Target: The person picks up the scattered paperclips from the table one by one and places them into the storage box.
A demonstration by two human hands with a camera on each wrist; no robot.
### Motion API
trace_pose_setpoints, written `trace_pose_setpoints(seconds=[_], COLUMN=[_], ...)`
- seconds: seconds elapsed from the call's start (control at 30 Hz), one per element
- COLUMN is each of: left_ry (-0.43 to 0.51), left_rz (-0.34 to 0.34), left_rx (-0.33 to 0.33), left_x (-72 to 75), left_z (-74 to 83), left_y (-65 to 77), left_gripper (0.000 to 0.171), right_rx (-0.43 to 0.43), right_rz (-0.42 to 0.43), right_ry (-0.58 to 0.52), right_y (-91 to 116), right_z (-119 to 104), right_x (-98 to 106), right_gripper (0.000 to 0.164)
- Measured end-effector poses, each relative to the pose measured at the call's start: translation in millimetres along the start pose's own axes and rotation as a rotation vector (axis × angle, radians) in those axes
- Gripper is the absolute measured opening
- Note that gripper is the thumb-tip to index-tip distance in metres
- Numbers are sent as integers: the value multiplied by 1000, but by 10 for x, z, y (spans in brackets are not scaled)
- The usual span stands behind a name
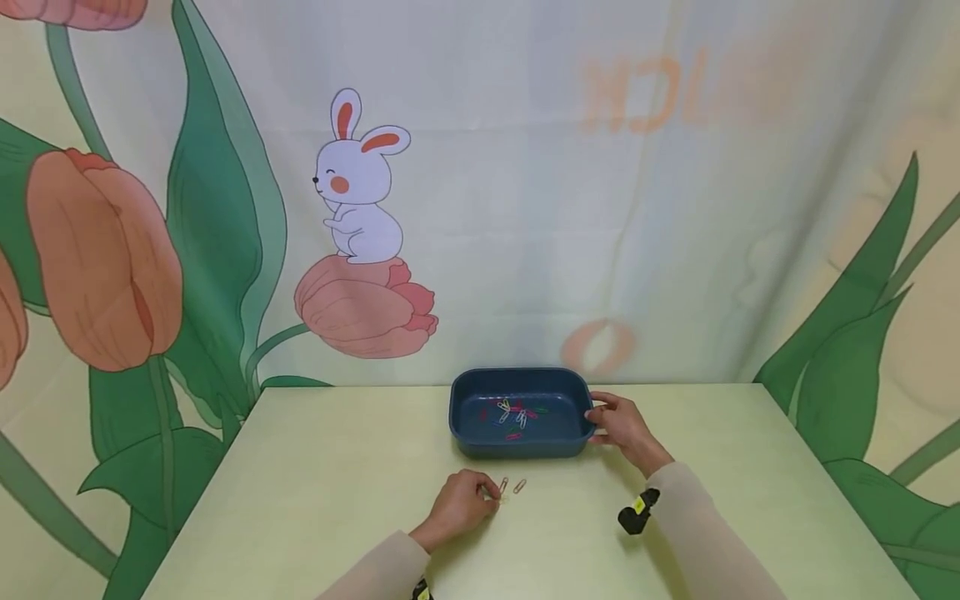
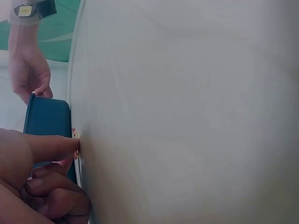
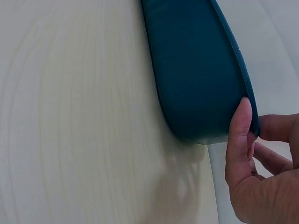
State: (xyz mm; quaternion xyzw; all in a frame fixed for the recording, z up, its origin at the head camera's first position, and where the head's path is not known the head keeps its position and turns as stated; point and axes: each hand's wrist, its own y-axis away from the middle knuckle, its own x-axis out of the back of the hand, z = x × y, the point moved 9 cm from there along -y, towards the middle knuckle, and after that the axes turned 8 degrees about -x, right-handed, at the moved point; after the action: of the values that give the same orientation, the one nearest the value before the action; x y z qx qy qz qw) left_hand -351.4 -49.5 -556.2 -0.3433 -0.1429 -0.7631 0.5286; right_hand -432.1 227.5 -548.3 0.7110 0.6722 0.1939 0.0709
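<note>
My right hand (image 1: 624, 429) grips the right end of a dark blue rectangular tray (image 1: 517, 450). In the right wrist view the thumb lies on the outer wall of the tray (image 3: 196, 70), with fingers behind its rim. Several coloured paper clips (image 1: 513, 417) lie inside the tray. In front of it, my left hand (image 1: 461, 502) is low at the table, fingertips right at a pale yellow paper clip (image 1: 505, 500). One finger reaches down to the tabletop in the left wrist view, the others curled. I cannot tell whether a clip is pinched there.
Two reddish paper clips, one of them a slanted clip (image 1: 520, 486), lie between the left hand and the tray. The light wood-grain table (image 1: 322, 467) ends at a printed curtain (image 1: 510, 208) just behind the tray.
</note>
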Motion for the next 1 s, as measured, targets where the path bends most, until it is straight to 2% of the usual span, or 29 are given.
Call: trace_pose_setpoints(seconds=[0.37, 0.53, 0.7, 0.83, 1.0], left_ry=[-8, -15, 4, 49, 89], left_rz=[-13, -16, -16, -28, -25], left_rx=[-27, -70, -89, -64, -82], left_x=[-23, -7, 58, 121, 249], left_z=[-1, 48, 124, 167, 303], left_y=[38, 96, 128, 122, 84], left_gripper=[5, 7, 7, 4, 5], right_rx=[17, 18, 22, 19, 22], right_rz=[-5, -3, -4, -9, -10], right_ry=[4, 10, 11, 11, 14], right_y=[23, 7, -5, -6, 2], right_z=[1, 23, 25, 30, 25], right_x=[-20, -30, -33, -37, -31], right_gripper=[52, 52, 52, 52, 53])
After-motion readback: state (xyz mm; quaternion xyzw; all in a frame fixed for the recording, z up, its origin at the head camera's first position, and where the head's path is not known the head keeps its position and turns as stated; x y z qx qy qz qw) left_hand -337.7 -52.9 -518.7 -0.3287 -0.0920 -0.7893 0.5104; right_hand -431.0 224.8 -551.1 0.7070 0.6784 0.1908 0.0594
